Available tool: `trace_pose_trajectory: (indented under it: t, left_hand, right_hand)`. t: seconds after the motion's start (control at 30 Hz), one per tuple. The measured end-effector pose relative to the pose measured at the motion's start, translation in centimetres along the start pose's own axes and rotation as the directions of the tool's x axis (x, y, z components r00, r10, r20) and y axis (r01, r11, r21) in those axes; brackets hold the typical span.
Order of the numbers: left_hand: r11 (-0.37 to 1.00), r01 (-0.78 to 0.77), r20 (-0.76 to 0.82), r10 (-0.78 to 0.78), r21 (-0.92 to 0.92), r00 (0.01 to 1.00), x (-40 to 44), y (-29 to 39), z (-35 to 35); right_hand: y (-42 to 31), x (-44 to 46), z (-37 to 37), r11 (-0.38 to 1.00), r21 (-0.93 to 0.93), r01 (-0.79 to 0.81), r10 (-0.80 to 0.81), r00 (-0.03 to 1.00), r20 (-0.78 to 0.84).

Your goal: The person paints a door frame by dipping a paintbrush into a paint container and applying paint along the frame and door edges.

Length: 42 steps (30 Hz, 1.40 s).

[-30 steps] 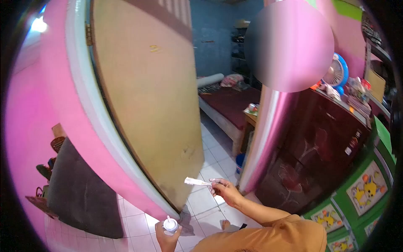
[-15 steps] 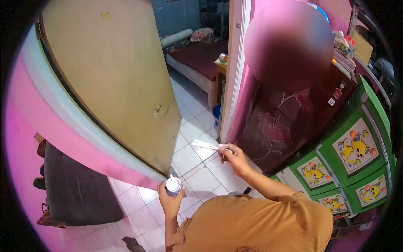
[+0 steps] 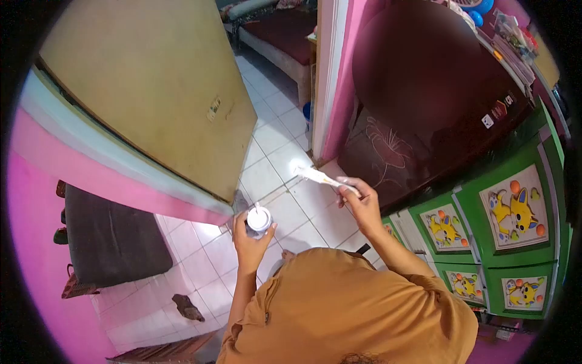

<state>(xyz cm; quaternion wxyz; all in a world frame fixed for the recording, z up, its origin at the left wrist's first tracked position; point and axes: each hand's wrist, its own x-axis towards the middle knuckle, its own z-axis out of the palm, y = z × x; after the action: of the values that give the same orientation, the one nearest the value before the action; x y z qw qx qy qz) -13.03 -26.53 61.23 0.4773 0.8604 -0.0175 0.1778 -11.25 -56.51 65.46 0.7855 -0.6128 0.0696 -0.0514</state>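
My left hand (image 3: pixel 250 242) is wrapped round a small jar (image 3: pixel 259 219) with white contents and a short pale stick or handle standing up in it. To the right and a little higher, my right hand (image 3: pixel 359 201) pinches the handle of a brush (image 3: pixel 316 176). Its bristle end looks white and points left, over the tiled floor. Brush and jar are apart. Both are in front of my orange-brown shirt (image 3: pixel 357 303).
A yellowish door (image 3: pixel 151 91) stands open at the left beside a pink wall (image 3: pixel 133 188). A dark red fridge (image 3: pixel 448 133) and green drawers (image 3: pixel 485 261) are at the right. A dark grey padded object (image 3: pixel 115 236) and a dark cloth (image 3: pixel 188 307) lie lower left.
The view has tilted down and shifted. Both hands appear higher in the frame, with the jar and brush still held. More floor and drawers show, and less of the room beyond the door.
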Motion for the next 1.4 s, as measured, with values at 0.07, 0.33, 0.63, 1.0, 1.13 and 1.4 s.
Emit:
trace_pose_trajectory:
  t: [0.07,0.33,0.63,1.0,1.13,1.4]
  left_hand:
    - [0.999,-0.024,0.028,0.023,0.044,0.999,-0.3,1.7,1.0]
    - [0.993,-0.107,0.114,0.101,0.052,0.988,-1.4,5.1,5.7]
    - [0.98,-0.19,0.155,0.197,-0.057,0.968,-1.5,8.9,9.6]
    - [0.953,-0.246,0.18,0.278,-0.178,0.944,1.2,8.9,9.5]
    - [0.928,-0.326,0.186,0.357,-0.179,0.915,3.7,7.8,8.0]
    - [0.898,-0.379,0.201,0.423,-0.225,0.883,10.2,4.4,3.7]
  right_hand:
    - [-1.3,-0.8,-1.7,0.999,0.007,0.046,-0.046,0.999,-0.022]
    - [-4.5,-3.9,-8.2,0.994,-0.035,0.105,-0.11,0.967,-0.23]
    - [-6.2,-6.5,-11.3,0.984,-0.059,0.168,-0.178,0.947,-0.267]
    - [-9.6,-5.3,-7.2,0.933,-0.136,0.332,-0.355,0.909,-0.217]
    - [-9.8,-4.3,-3.9,0.908,-0.166,0.385,-0.416,0.879,-0.235]
    - [-10.5,-0.7,4.0,0.896,-0.23,0.38,-0.428,0.878,-0.216]
